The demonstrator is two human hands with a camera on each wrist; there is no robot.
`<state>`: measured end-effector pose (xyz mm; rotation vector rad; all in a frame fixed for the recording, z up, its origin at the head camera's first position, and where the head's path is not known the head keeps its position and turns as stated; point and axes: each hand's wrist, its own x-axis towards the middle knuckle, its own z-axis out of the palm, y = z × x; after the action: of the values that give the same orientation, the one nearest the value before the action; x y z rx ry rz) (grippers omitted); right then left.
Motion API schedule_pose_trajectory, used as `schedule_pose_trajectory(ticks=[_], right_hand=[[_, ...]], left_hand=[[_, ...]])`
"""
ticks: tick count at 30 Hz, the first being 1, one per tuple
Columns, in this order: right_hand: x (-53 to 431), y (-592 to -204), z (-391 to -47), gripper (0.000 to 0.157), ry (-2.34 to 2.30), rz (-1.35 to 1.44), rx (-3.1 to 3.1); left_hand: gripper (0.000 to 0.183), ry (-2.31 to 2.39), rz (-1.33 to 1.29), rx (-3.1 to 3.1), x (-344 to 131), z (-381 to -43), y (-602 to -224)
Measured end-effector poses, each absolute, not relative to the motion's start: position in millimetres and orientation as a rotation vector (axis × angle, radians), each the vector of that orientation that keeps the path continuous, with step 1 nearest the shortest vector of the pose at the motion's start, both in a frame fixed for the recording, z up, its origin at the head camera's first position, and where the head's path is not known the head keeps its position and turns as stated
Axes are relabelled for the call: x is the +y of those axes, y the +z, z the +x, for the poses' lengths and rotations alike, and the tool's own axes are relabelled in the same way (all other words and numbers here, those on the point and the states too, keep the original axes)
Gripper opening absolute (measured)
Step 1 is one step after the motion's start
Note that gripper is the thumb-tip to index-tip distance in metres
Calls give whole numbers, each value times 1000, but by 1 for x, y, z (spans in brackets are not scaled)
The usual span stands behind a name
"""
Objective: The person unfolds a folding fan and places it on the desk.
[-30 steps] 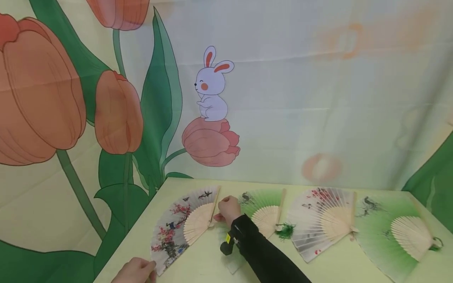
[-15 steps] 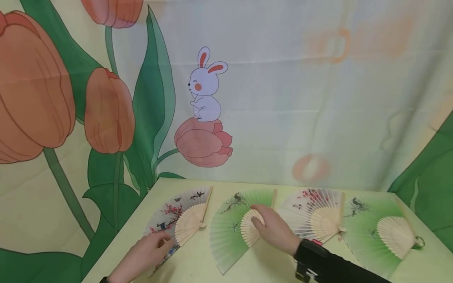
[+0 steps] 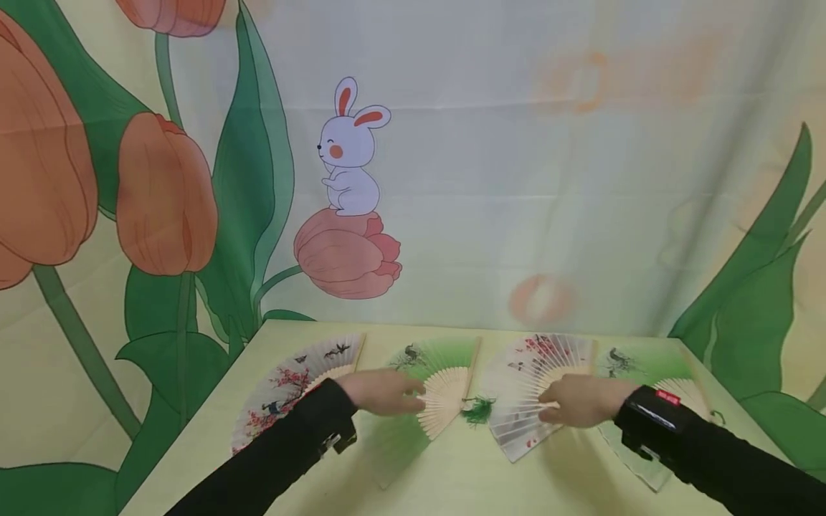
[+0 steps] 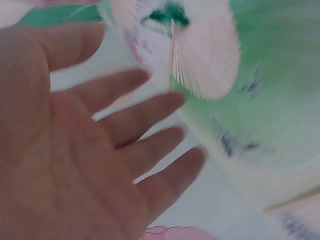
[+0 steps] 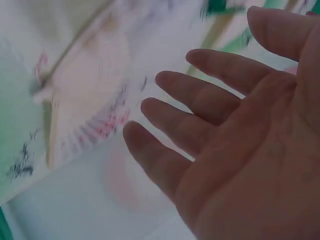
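Observation:
Several unfolded hand fans lie in a row on the table. In the head view my left hand [image 3: 385,392] hovers over the left part of a green fan [image 3: 422,358], which has a green tassel [image 3: 479,411]. Its fingers are spread and slightly bent in the left wrist view, holding nothing. My right hand [image 3: 584,400] is over a white fan with red blossoms [image 3: 516,390]. In the right wrist view its fingers are loosely extended around nothing. At the far left, a grey-white fan with blossoms [image 3: 284,383] is partly covered by my left sleeve.
Another green fan [image 3: 635,362] lies at the right, partly behind my right forearm. The pale yellow table [image 3: 477,476] meets a hanging cloth backdrop [image 3: 477,179] printed with tulips and a rabbit. A wrist device [image 3: 652,416] is strapped over my right sleeve.
My right hand has moved right from beside the far-left fan, across the green fan, to the white fan. My left hand has moved from the far-left fan to the green one. The view has turned right.

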<state>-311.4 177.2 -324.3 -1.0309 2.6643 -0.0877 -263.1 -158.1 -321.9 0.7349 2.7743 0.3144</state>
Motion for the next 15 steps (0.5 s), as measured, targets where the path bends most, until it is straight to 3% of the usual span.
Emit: schedule_pose_trajectory(ticks=[7, 15], right_hand=[[168, -309, -373, 41, -115, -921, 2931], [122, -345, -404, 56, -260, -843, 3448]], left_hand=[[50, 88, 497, 3132, -130, -322, -310], [63, -80, 237, 3440, -129, -370, -335]])
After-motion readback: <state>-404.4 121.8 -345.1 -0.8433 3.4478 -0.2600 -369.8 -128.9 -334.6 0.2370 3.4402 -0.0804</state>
